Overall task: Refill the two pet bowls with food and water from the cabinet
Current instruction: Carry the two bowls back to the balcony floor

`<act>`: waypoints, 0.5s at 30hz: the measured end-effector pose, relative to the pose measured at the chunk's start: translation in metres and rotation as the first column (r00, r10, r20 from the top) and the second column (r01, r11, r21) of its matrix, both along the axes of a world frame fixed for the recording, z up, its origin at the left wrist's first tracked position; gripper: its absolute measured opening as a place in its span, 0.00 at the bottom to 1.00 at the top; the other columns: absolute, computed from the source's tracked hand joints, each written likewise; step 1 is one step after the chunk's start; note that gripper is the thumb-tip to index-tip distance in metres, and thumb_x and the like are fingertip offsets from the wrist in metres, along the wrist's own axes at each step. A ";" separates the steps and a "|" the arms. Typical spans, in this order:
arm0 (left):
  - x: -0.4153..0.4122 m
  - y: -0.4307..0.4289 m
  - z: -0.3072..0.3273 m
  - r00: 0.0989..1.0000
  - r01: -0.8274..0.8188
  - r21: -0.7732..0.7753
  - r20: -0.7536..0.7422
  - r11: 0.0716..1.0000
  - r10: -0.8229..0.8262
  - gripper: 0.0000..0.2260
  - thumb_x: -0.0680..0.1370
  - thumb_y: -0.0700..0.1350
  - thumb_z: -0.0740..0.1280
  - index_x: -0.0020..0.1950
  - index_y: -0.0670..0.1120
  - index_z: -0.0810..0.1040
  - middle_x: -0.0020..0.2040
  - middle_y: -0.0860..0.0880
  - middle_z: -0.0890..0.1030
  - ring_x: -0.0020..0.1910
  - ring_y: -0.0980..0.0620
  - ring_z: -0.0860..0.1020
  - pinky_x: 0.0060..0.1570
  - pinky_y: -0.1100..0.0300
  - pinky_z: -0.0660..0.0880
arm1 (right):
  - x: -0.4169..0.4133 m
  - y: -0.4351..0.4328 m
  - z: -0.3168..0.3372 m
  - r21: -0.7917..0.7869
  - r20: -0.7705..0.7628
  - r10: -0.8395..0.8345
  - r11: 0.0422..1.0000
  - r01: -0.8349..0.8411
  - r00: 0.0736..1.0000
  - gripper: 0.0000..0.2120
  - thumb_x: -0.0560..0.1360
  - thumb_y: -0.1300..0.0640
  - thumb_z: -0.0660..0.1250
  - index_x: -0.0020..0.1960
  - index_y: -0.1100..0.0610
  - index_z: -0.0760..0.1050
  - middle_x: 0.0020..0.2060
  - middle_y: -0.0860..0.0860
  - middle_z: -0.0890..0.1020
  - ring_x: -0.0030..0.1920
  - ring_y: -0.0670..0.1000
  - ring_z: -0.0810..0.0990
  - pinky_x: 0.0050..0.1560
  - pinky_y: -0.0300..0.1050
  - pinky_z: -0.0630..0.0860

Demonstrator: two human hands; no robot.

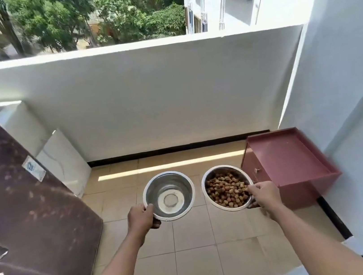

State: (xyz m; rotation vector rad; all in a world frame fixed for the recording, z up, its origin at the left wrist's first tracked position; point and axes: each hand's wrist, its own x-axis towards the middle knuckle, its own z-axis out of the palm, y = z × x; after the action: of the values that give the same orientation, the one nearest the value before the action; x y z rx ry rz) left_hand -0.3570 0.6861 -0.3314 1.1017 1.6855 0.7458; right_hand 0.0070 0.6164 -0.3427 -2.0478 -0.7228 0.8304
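Two steel pet bowls hang side by side above the tiled floor. The left bowl looks to hold clear water; my left hand grips its near-left rim. The right bowl is filled with brown kibble; my right hand grips its near-right rim, fingers over the edge. Both arms reach forward from the bottom of the view.
A low pink cabinet with a small knob stands at the right against the white wall. A dark brown refrigerator fills the left. A white marble slab leans in the left corner. The balcony parapet closes the far side.
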 end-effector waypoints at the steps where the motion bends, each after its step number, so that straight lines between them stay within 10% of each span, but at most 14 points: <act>1: 0.002 0.014 -0.001 1.000 0.005 -0.006 -0.010 1.000 -0.005 0.10 0.77 0.35 0.62 0.36 0.36 0.76 0.23 0.42 0.76 0.22 0.43 0.78 0.30 0.51 0.79 | 0.003 0.013 -0.002 -0.005 -0.007 -0.006 1.000 0.006 1.000 0.13 0.75 0.62 0.71 0.39 0.73 0.81 0.36 0.69 0.84 0.26 0.58 0.85 0.27 0.51 0.83; 15: 0.047 0.251 -0.053 0.987 0.144 -0.069 -0.057 0.987 -0.148 0.11 0.78 0.35 0.63 0.35 0.38 0.76 0.27 0.40 0.79 0.25 0.42 0.80 0.28 0.55 0.78 | 0.038 0.204 -0.066 -0.103 -0.037 -0.072 0.992 0.068 0.997 0.14 0.75 0.64 0.72 0.34 0.68 0.76 0.27 0.59 0.80 0.26 0.57 0.83 0.28 0.53 0.84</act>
State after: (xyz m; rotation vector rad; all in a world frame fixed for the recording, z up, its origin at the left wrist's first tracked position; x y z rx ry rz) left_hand -0.3102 0.9375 -0.3841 1.1988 1.6488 0.5661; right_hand 0.0447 0.8199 -0.4085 -2.1280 -0.5936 0.8815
